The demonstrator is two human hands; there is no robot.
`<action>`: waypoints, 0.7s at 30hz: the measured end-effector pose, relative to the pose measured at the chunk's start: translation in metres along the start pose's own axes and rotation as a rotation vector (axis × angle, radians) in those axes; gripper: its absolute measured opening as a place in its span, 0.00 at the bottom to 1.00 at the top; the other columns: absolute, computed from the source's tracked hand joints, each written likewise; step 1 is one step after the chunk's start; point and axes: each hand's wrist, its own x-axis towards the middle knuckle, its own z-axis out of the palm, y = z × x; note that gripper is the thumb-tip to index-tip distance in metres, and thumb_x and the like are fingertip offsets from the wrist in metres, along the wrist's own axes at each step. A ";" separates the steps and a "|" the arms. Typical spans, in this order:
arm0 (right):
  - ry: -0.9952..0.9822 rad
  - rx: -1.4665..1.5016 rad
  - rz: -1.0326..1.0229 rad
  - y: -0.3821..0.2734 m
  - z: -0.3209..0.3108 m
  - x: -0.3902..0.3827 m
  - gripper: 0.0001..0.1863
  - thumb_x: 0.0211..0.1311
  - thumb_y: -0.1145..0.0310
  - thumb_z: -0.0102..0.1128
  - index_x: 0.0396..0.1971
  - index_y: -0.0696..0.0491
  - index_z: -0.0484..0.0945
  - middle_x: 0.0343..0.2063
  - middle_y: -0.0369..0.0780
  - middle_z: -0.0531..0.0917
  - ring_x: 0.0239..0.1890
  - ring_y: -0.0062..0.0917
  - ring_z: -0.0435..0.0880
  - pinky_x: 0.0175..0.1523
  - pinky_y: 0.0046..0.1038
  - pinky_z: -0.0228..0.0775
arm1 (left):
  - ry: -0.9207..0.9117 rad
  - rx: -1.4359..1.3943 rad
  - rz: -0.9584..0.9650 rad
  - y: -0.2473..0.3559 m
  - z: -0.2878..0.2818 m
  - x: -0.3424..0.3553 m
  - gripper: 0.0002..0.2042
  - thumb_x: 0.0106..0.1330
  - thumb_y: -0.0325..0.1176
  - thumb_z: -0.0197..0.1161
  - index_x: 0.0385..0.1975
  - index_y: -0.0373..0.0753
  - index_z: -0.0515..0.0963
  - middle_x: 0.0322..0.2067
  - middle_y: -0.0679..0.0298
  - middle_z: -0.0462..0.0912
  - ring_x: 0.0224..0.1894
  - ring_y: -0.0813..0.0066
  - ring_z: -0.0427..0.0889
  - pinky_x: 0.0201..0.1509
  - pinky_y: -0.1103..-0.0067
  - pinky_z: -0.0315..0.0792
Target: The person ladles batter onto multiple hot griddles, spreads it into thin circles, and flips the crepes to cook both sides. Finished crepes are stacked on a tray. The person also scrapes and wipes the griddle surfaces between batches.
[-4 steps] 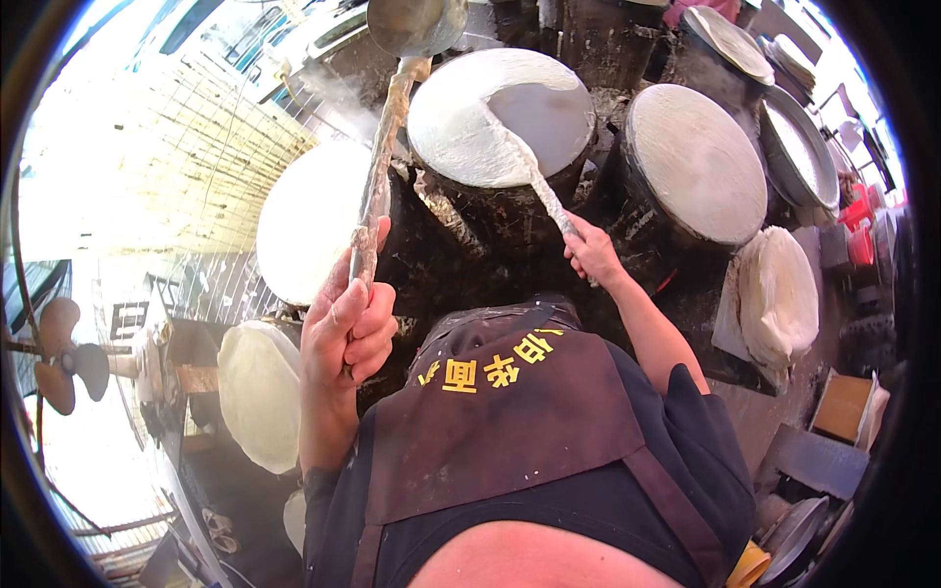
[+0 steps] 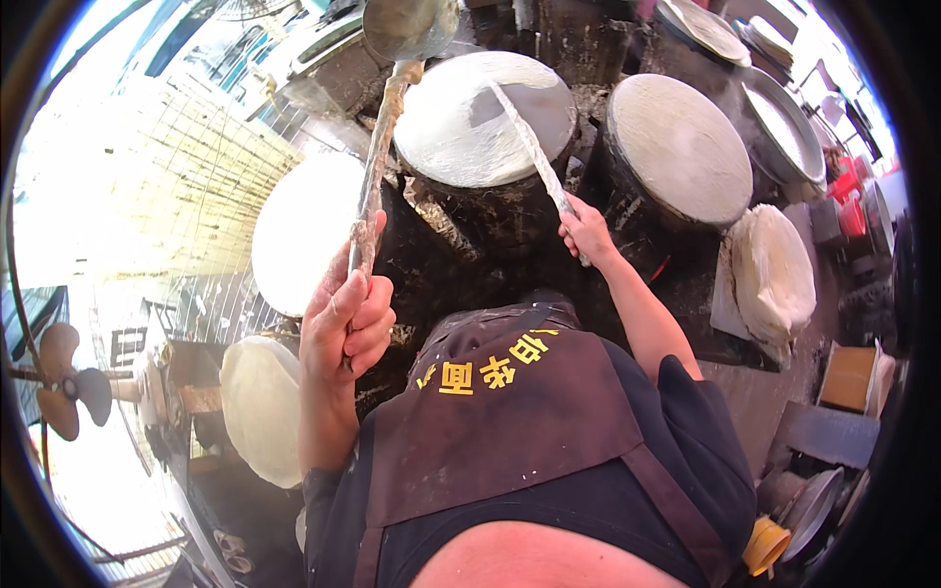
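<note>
My left hand (image 2: 347, 318) is closed round the batter-crusted handle of a long ladle (image 2: 384, 137), held upright. The ladle's metal bowl is at the top edge, partly cut off. A batter-coated spreading stick (image 2: 534, 147) is gripped near its lower end by my right hand (image 2: 587, 233). The stick's far end reaches over a round steaming top covered with white batter (image 2: 446, 137). A smooth greyish patch without thick batter shows beside the stick, on the right part of that top.
Another round top with a white sheet (image 2: 678, 147) stands at the right. A bright white round (image 2: 309, 235) lies left. A stack of pale sheets (image 2: 774, 274) rests at lower right, another pale round (image 2: 261, 412) at lower left. A fan (image 2: 71, 387) stands far left.
The stick's far end has swung across the round top toward the far side, and white batter now covers more of its near right part. The ladle stays nearly still.
</note>
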 end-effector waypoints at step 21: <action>0.004 -0.264 -0.167 0.002 -0.030 -0.010 0.26 0.64 0.69 0.50 0.64 0.46 0.65 0.18 0.35 0.73 0.15 0.17 0.72 0.19 0.24 0.67 | 0.042 -0.081 -0.111 -0.018 0.009 0.028 0.25 0.75 0.33 0.46 0.70 0.47 0.51 0.17 0.73 0.56 0.11 0.90 0.52 0.08 0.91 0.55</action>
